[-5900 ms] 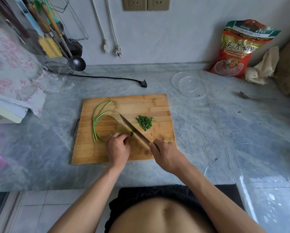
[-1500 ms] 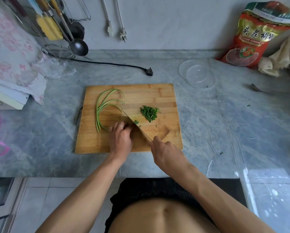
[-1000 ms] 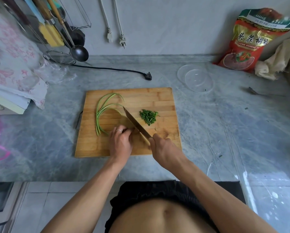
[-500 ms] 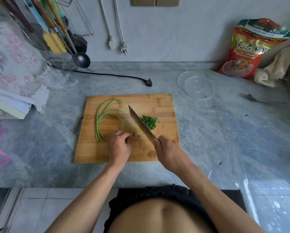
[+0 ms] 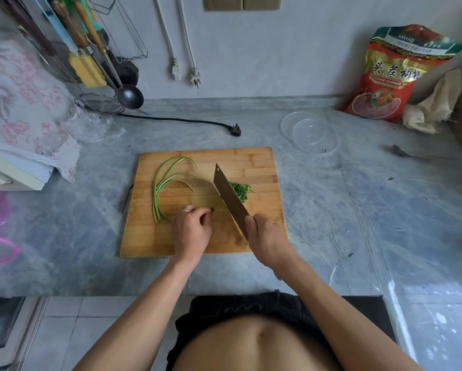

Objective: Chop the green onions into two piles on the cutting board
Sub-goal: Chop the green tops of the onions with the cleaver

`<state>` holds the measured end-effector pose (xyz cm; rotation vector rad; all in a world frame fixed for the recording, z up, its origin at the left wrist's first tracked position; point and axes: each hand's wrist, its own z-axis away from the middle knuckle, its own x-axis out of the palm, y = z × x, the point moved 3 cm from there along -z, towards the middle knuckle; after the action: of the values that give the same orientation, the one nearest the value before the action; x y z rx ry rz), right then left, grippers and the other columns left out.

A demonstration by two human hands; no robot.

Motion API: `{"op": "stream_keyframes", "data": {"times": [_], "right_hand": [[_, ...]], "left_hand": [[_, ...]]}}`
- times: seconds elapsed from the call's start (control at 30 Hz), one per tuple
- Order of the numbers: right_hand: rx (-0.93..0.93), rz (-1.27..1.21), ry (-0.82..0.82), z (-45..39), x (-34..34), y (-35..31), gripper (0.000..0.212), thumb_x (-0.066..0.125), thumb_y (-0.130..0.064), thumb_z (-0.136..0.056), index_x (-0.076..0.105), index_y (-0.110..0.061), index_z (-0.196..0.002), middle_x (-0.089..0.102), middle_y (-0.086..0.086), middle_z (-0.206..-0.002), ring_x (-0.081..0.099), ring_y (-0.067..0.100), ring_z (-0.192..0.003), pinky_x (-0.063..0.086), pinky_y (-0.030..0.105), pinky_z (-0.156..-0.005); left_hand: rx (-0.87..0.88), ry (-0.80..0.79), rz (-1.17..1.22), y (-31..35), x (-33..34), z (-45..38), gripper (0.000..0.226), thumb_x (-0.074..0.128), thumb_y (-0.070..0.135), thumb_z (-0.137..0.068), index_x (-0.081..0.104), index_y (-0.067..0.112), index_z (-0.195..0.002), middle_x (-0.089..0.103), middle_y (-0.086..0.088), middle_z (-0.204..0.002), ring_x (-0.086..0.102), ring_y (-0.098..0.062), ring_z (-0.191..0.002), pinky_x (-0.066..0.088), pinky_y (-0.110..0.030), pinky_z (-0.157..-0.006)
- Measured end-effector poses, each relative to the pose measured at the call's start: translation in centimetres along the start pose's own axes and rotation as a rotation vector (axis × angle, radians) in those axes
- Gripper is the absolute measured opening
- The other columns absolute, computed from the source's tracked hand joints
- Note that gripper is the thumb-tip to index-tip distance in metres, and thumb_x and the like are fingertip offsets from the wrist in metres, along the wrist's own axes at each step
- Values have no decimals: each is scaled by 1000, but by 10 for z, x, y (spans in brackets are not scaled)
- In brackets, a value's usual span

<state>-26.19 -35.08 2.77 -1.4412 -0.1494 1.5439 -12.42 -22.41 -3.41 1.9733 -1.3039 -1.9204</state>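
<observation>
The cleaver [image 5: 228, 195], now tilted up off the cutting board [image 5: 256, 162] in the right hand [image 5: 264, 236]'s closed grip, hides part of the chopped pile [image 5: 242, 190], while left hand [image 5: 191, 228] fingers [image 5: 201, 212] pinch the limp, light green onions [image 5: 168, 180], probably best held near the cut end.

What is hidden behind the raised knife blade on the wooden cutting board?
The steel knife blade covers the left part of the small pile of chopped green onion; its right side shows. How far the pile extends under the blade cannot be seen.

Grey marble counter [image 5: 358, 210], pale wall [image 5: 278, 62]
</observation>
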Motion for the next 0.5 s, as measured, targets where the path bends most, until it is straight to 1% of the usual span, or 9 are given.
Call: {"op": "stream_keyframes", "data": {"times": [0.07, 0.13, 0.23, 0.3, 0.4, 0.5], "right_hand": [[16, -32, 17, -5, -5, -1, 34, 31, -31, -105, 43, -11, -79, 45, 1, -62, 42, 23, -53, 32, 37, -53], [-5, -37, 24, -6, -8, -3, 37, 32, -32, -104, 44, -11, -77, 52, 7, -66, 46, 25, -56, 37, 38, -55], [-102, 2, 14, 0, -5, -12, 36, 33, -30, -104, 47, -9, -79, 58, 11, -71, 53, 32, -61, 38, 42, -56], [-122, -28, 23, 4, -1, -12, 38, 34, -32, -104, 48, -8, -78, 61, 15, -69, 55, 35, -59, 39, 45, -53], [-128, -37, 6, 7, 4, -12, 38, 34, -34, -103, 46, -10, -76, 60, 16, -65, 53, 35, -54, 37, 44, -50], [-137, -29, -14, 10, 6, -13, 38, 34, -34, -103, 44, -11, -74, 54, 11, -59, 48, 32, -50, 33, 41, -47]], "left_hand": [[-9, -7, 5, 0, 0, 0, 17, 72, 4, -82, 79, 14, -94, 70, -4, -86, 65, -21, -76, 54, -38, -67], [-23, -10, 14, -1, -1, 0, 17, 72, 5, -82, 79, 14, -94, 71, -4, -86, 66, -21, -75, 54, -36, -67], [-23, -11, 24, -4, -2, 0, 10, 73, 11, -83, 78, 14, -91, 73, -3, -84, 67, -21, -73, 54, -35, -66], [-21, -10, 31, -4, -1, 0, 7, 74, 12, -83, 77, 13, -88, 74, -3, -82, 67, -21, -72, 53, -34, -64], [-31, 1, 25, -4, -1, 0, 5, 74, 12, -82, 77, 12, -87, 73, -5, -82, 67, -22, -72, 51, -32, -65], [-29, 10, 21, -8, -2, 1, 7, 72, 16, -83, 78, 13, -87, 70, -5, -82, 65, -24, -71, 51, -34, -64]]}}
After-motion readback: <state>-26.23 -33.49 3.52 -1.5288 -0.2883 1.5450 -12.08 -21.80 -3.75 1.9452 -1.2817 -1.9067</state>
